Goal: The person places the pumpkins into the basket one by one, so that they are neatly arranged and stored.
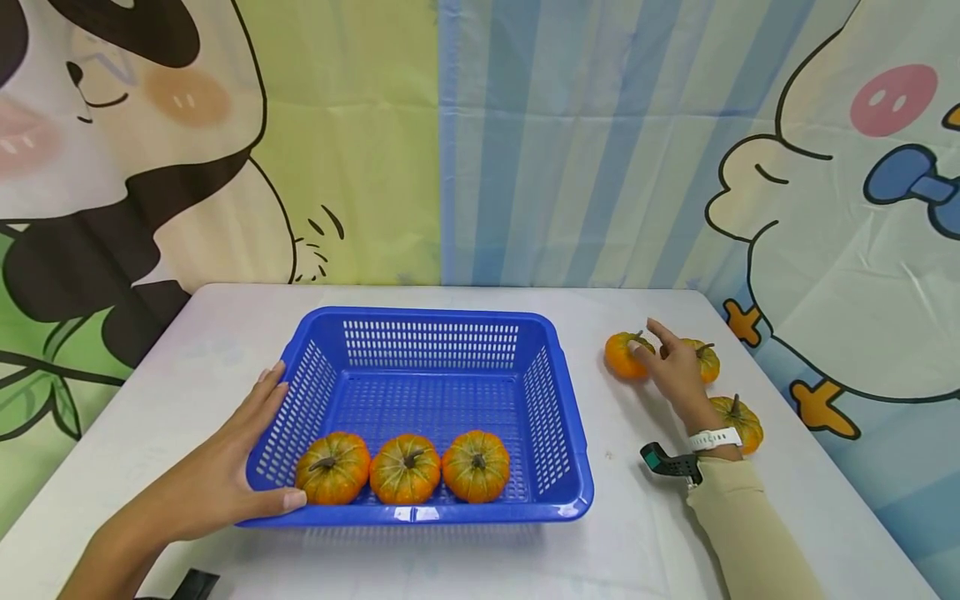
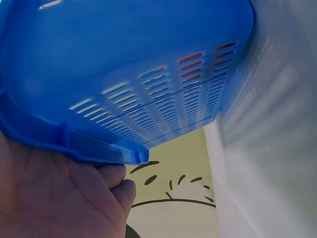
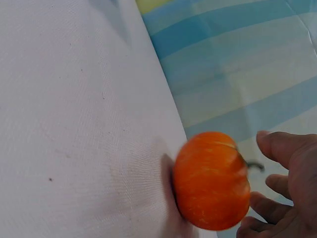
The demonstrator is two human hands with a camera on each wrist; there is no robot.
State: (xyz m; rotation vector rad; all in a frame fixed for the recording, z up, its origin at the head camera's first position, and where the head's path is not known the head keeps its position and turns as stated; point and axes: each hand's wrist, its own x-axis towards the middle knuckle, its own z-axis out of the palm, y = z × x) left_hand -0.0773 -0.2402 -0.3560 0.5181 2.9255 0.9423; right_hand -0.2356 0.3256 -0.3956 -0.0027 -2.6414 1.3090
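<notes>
While the left hand (image 1: 217, 467) grips the near left corner of the blue basket (image 1: 352, 517), three pumpkins (image 1: 405, 473) sit inside along the near wall. Farther right, on the table (image 1: 525, 562), a round pumpkin (image 1: 622, 358) lies just left of the nearer right hand (image 1: 678, 375), whose spread fingers hold nothing. The right wrist view shows the stem (image 3: 255, 166) toward the palm and the thumb apart, unclear from the head view; whether lower fingers touch, I cannot tell.
</notes>
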